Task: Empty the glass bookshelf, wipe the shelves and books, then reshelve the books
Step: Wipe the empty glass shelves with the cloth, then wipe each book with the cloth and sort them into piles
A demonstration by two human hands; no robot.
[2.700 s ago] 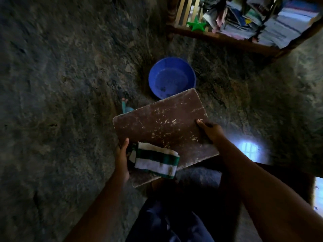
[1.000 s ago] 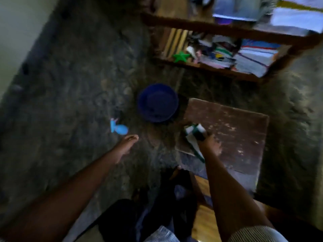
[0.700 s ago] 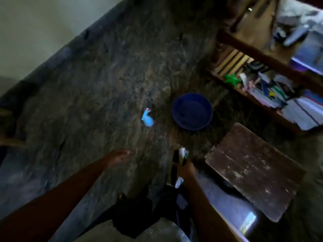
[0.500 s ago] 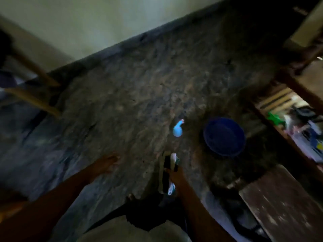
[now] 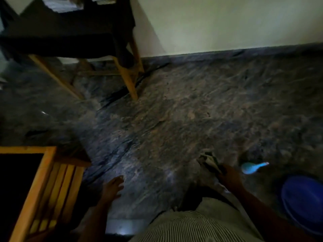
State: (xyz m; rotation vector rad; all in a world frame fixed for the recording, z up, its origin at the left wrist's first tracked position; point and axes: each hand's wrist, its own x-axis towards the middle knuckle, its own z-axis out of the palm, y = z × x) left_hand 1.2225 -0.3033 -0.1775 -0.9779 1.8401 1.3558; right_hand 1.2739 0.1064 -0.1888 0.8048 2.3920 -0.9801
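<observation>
Stone floor (image 5: 174,110) fills the head view, which is dim and blurred. The right hand (image 5: 229,178) grips the cloth (image 5: 209,160) at one end. The rest of it pokes out ahead, low over the floor. The left hand (image 5: 111,187) hangs with fingers spread and loose, holding nothing. Just right of the cloth lies a pale blue thing (image 5: 251,168), too blurred to name. A blue basin (image 5: 304,203) sits near the right edge. A draped table (image 5: 70,32) stands by the wall with papers (image 5: 59,4) on top. No bookshelf is plainly in view. The cloth looks light, soft and floppy. For wiping, I judge a full fist round its bunched middle would suit best.
</observation>
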